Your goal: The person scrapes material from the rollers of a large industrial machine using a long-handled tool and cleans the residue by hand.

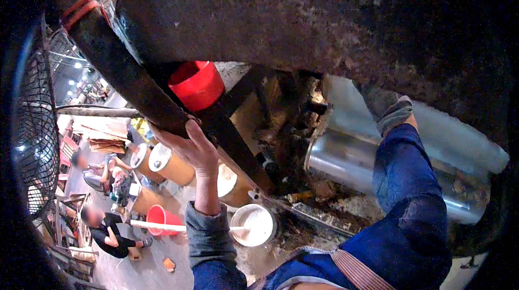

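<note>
My bare left hand (195, 148) grips the lower part of a long dark metal beam (127, 68), thumb on its near side and fingers reaching under it. My right hand (397, 111), in a greyish glove, reaches under a big dark, stained machine body (303, 19). It lies against a pale, whitish roller or sheet (448, 133); its fingers are too dark and hidden to make out. Below that hand is a shiny metal roller (340, 155), partly covered by my blue right sleeve. Greasy dark machine parts (292, 127) sit left of the rollers.
A red bucket (196, 85) stands behind the beam. Below left are a white tub (253, 225) with a pale stick, a second red bucket (162, 218) and several tan drums (172, 164). Two people sit at far left, near a black mesh guard (37, 122).
</note>
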### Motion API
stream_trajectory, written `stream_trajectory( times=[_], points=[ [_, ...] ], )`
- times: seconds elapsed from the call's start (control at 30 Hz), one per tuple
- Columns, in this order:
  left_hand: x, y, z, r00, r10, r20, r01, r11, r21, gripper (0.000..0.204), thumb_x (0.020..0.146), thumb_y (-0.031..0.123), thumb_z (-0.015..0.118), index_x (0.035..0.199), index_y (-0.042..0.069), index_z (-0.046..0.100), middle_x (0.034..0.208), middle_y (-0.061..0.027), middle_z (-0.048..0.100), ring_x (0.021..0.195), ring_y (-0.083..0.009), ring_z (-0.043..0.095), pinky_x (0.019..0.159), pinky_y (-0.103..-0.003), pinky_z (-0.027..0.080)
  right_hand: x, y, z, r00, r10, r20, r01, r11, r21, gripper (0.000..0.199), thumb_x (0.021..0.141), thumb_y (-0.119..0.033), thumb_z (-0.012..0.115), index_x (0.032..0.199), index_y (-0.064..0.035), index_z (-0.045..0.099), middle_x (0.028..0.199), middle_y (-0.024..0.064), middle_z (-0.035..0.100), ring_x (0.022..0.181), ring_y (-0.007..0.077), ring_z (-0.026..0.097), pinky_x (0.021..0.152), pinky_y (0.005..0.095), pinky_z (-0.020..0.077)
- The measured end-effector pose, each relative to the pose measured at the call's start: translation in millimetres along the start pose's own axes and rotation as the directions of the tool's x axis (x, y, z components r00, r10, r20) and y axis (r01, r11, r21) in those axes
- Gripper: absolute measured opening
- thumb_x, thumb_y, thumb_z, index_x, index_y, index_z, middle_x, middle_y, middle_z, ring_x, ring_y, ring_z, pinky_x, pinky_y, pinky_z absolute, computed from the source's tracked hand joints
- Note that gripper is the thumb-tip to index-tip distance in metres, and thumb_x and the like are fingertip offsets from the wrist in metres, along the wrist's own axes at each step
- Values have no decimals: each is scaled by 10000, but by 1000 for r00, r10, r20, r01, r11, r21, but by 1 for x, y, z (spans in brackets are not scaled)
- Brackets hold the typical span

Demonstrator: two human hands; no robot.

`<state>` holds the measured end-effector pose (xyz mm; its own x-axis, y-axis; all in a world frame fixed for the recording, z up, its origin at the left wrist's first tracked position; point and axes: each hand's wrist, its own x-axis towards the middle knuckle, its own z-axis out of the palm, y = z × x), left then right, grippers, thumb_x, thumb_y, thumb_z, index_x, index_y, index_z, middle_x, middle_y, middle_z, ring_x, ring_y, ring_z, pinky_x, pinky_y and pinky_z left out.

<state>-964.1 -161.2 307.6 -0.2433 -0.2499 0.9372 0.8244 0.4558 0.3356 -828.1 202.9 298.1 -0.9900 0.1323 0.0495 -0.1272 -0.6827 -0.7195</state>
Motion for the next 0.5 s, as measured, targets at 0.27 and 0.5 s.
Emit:
stream_trajectory(
  times=[0.27,0.5],
  points=[
    [-5,0,-6,986,-152,64,160,973,-166,807,870,419,501,1375,-74,109,1368,-286,222,1245,-396,291,1027,-452,236,7,14,1,1000,10,-7,-10,1000,8,248,919,-203,493,1140,-92,479,842,44,514,630,89,501,466,205,426],
    [1,-10,-4,997,-47,64,51,996,-67,790,851,352,527,1375,-69,113,1390,-278,203,1278,-401,249,1050,-462,186,17,20,-6,1000,8,0,-8,1000,6,257,915,-192,497,1149,-87,478,860,52,522,649,96,509,482,207,434]
  ],
)
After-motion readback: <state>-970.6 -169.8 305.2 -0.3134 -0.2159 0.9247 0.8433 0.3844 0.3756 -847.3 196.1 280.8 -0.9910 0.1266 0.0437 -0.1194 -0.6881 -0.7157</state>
